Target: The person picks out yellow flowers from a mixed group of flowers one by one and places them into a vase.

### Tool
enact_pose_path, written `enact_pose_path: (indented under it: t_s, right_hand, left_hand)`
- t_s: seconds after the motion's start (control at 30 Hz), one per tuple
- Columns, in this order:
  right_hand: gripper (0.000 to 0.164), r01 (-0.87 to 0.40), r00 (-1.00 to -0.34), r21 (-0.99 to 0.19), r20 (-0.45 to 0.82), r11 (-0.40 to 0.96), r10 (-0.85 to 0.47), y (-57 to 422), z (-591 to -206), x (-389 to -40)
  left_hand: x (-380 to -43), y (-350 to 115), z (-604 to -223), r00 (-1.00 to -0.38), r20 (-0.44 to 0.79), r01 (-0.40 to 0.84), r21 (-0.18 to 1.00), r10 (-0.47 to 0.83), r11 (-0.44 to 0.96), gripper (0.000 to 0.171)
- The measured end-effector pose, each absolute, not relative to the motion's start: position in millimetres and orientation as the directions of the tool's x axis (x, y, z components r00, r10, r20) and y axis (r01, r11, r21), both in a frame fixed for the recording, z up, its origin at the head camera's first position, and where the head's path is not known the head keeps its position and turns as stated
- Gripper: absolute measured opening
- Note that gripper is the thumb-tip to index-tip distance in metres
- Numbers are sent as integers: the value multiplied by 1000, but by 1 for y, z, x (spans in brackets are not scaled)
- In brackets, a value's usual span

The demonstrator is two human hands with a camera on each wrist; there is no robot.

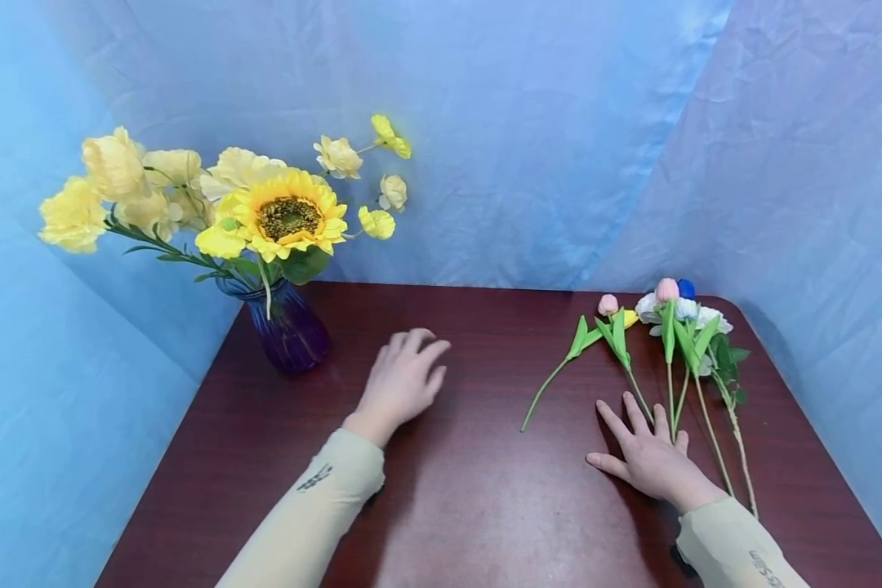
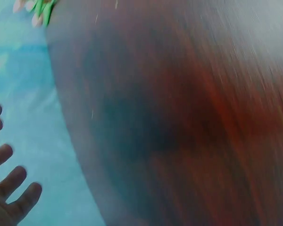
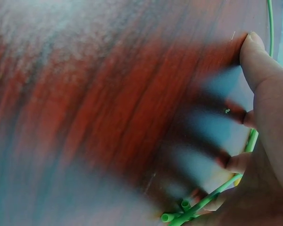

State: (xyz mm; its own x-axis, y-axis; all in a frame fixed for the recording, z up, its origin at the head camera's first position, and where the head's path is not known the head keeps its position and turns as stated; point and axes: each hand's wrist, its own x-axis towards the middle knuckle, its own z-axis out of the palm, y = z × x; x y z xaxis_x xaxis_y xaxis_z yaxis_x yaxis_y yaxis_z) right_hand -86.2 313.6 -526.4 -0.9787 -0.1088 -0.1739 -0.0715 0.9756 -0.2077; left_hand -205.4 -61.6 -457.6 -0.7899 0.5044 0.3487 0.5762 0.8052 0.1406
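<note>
My left hand [image 1: 400, 384] is over the middle of the table, holding nothing, its fingers loosely spread. To its left stands a blue-purple glass vase [image 1: 290, 335] with a sunflower [image 1: 290, 216] and several pale yellow flowers [image 1: 113, 163]. On the right, my right hand [image 1: 648, 461] lies with fingers spread, its fingertips at the stems of artificial tulips. In the right wrist view green stems [image 3: 217, 192] pass by the fingers. Pink tulips [image 1: 666, 291], a yellow tulip [image 1: 630, 318] and white flowers [image 1: 713, 319] point toward the back edge.
The dark red-brown wooden table [image 1: 478, 490] has a rounded back right corner. Blue cloth [image 1: 500, 147] hangs behind it and along both sides. One tulip stem [image 1: 542, 396] lies apart, left of the other stems. A leafy branch [image 1: 738, 433] lies furthest right.
</note>
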Motion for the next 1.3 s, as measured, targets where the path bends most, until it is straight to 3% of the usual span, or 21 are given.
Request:
enact_pose_path:
  t_s: [0.17,0.37,0.6,0.8,1.17,1.3]
  right_hand:
    - [92,-76,-980,-198,-165,977,-109,314,-526,-86]
    - [91,-80,-980,-194,-162,978,-112,313,-525,-87]
    - [90,-63,-980,-184,-174,981,-95,312,-526,-87]
    - [90,-68,-982,-186,-159,980,-99,312,-526,-86]
    - [91,-68,-981,-186,-167,980,-100,311,-525,-85]
    - [92,-75,-981,-173,-167,982,-104,312,-525,-86]
  left_hand:
    - [-194,-22,-470,-754,194,651,91,628,753,37]
    - [-180,20,-481,-659,54,752,78,750,655,42]
    - [-167,49,-495,-601,-82,798,-20,795,602,45]
    - [-168,47,-504,-639,-7,766,-86,769,637,33]
    - [-178,10,-501,-708,114,694,-72,697,717,7]
    - [-178,0,-499,-724,135,673,-80,677,735,7]
